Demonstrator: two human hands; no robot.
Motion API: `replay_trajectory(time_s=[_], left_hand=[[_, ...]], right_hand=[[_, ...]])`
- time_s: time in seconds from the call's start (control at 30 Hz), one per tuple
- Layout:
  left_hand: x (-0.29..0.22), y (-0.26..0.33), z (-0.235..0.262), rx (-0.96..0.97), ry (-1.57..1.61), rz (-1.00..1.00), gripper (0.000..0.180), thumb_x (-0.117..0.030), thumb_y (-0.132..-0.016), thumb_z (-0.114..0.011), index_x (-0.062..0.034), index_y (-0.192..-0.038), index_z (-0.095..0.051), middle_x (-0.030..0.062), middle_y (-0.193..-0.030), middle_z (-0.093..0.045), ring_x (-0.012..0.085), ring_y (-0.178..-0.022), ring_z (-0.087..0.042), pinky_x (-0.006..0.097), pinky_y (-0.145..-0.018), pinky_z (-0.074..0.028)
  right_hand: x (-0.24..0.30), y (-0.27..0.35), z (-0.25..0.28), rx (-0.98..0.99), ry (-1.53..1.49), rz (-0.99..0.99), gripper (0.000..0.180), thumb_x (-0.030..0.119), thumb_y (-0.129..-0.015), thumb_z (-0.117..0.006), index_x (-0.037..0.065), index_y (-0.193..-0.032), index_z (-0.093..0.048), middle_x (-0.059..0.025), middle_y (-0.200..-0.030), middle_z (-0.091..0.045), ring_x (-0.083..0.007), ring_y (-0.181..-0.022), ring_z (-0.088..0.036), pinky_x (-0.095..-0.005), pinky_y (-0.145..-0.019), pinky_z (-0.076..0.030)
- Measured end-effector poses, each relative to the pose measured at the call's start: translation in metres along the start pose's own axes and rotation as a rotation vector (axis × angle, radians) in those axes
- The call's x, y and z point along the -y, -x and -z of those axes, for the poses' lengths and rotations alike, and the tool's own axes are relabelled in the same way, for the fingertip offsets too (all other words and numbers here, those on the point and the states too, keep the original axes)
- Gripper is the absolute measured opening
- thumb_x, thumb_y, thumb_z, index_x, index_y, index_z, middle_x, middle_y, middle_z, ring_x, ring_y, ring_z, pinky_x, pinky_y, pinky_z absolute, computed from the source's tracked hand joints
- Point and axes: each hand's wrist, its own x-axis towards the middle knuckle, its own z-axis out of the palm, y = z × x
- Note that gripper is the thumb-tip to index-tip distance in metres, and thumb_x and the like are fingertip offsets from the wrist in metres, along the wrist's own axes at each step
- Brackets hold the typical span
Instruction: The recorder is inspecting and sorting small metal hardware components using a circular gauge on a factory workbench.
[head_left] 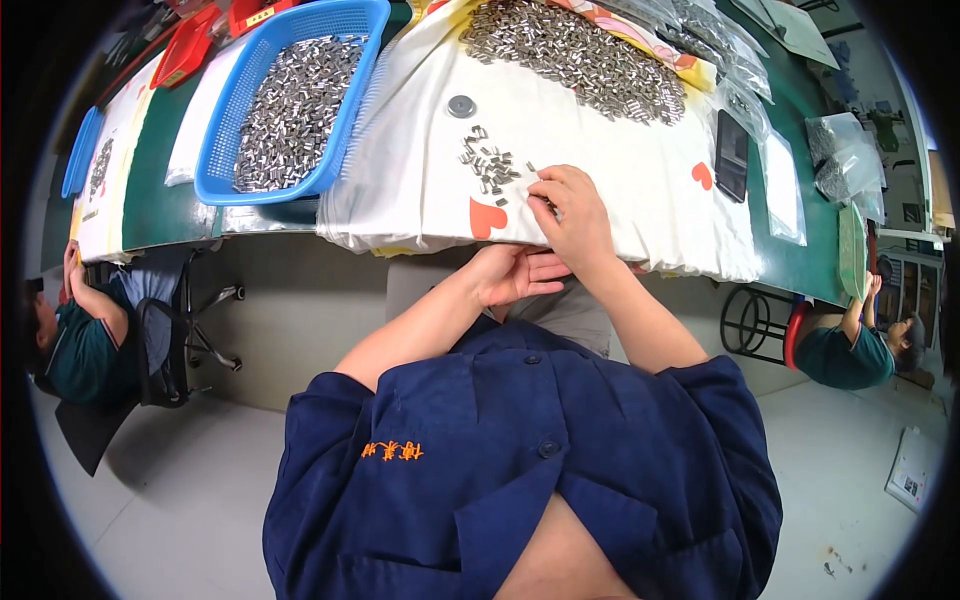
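Note:
My right hand (pixel 577 218) is over the near edge of the white cloth (pixel 410 170), its fingers bent and closed toward the thumb. What they pinch, if anything, is too small to make out. Just left of its fingertips lies a loose pile of small metal cylinders (pixel 492 170). Below the table edge my left hand (pixel 512 275) is palm up, its fingers stretched out under my right hand, with no object visible in the palm. A round grey metal disc (pixel 461 106) lies beyond the small pile.
A blue plastic basket (pixel 212 165) full of metal cylinders stands at the left. A large heap of cylinders (pixel 585 60) covers the far cloth. To the right lie a dark phone (pixel 732 155) and plastic bags (pixel 845 165). People sit at both sides.

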Motion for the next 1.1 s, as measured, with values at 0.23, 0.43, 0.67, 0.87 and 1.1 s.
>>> replay_trajectory(time_s=[0.23, 0.43, 0.67, 0.87, 1.1], left_hand=[[0.005, -0.012, 0.003, 0.224, 0.12, -0.023, 0.047, -0.039, -0.093, -0.026, -0.002, -0.117, -0.04, 0.0165, -0.112, -0.051, 0.0262, -0.101, -0.054, 0.041, -0.085, -0.046], [0.018, -0.025, 0.023, 0.348, 0.384, -0.061, 0.047, -0.041, -0.092, -0.028, -0.0026, -0.116, -0.041, 0.0148, -0.116, -0.048, 0.0244, -0.106, -0.051, 0.04, -0.086, -0.046], [0.014, -0.024, 0.008, 0.11, 0.142, -0.054, 0.051, -0.033, -0.092, -0.026, 0.0093, -0.119, -0.035, 0.0248, -0.114, -0.047, 0.0306, -0.101, -0.052, 0.039, -0.084, -0.047], [0.011, -0.02, 0.029, 0.16, 0.155, -0.047, 0.042, -0.029, -0.092, -0.028, 0.0069, -0.108, -0.044, 0.022, -0.101, -0.053, 0.0269, -0.088, -0.058, 0.037, -0.072, -0.053], [0.002, 0.046, -0.008, 0.089, 0.346, 0.124, 0.027, -0.025, -0.089, -0.044, -0.0015, -0.083, -0.054, 0.0116, -0.081, -0.057, 0.0158, -0.065, -0.056, 0.024, -0.048, -0.046]], right_hand=[[0.007, 0.015, 0.002, -0.021, 0.01, -0.001, 0.01, 0.003, -0.069, -0.061, 0.002, -0.078, -0.06, -0.0107, -0.093, -0.056, -0.0281, -0.093, -0.052, -0.0345, -0.078, -0.042], [0.024, 0.045, 0.008, 0.0, 0.026, 0.003, 0.014, 0.003, -0.066, -0.062, 0.003, -0.08, -0.061, -0.0111, -0.095, -0.055, -0.0291, -0.093, -0.051, -0.0353, -0.078, -0.043], [0.03, 0.074, 0.014, 0.129, -0.074, 0.179, 0.022, -0.002, -0.061, -0.064, 0.003, -0.082, -0.06, -0.011, -0.094, -0.055, -0.0288, -0.091, -0.053, -0.0366, -0.079, -0.043], [0.039, 0.044, 0.026, 0.083, -0.152, 0.131, 0.019, -0.004, -0.064, -0.062, 0.002, -0.082, -0.06, -0.0114, -0.085, -0.058, -0.0276, -0.081, -0.056, -0.0339, -0.072, -0.045], [0.024, 0.003, 0.039, -0.125, -0.122, 0.01, 0.016, -0.005, -0.069, -0.058, 0.002, -0.082, -0.059, -0.0111, -0.084, -0.059, -0.0267, -0.081, -0.055, -0.0329, -0.072, -0.045]])
